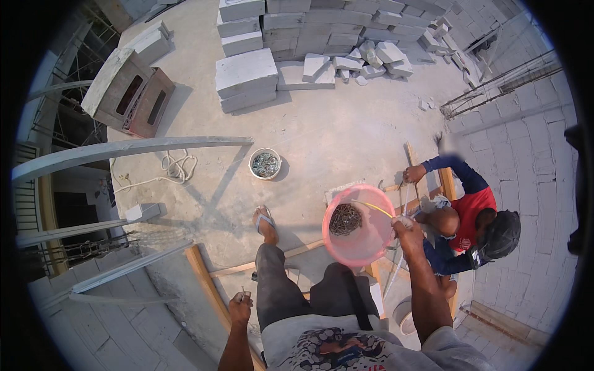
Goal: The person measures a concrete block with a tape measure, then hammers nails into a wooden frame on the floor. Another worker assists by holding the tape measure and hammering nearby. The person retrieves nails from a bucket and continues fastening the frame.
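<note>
My right hand (407, 235) is closed on a thin yellow strip (376, 209) that looks like a tape measure blade. The strip curves out to the left over a pink tub (370, 244). Inside the tub lies a heap of small dark metal pieces (345, 219), too small to name surely. Low on the left, my left hand (241, 306) is closed, with a short thin stick (243, 289) poking up from the fingers; its kind is unclear. Wooden beams (210, 284) lie on the floor around my legs.
A co-worker (473, 210) in red and blue crouches at the right by a long pale rod (396, 269). A white bucket (265, 164) of small scraps stands ahead. Grey blocks (247, 77) are stacked farther back; a slanting post (133, 147) and rope (179, 168) are at left.
</note>
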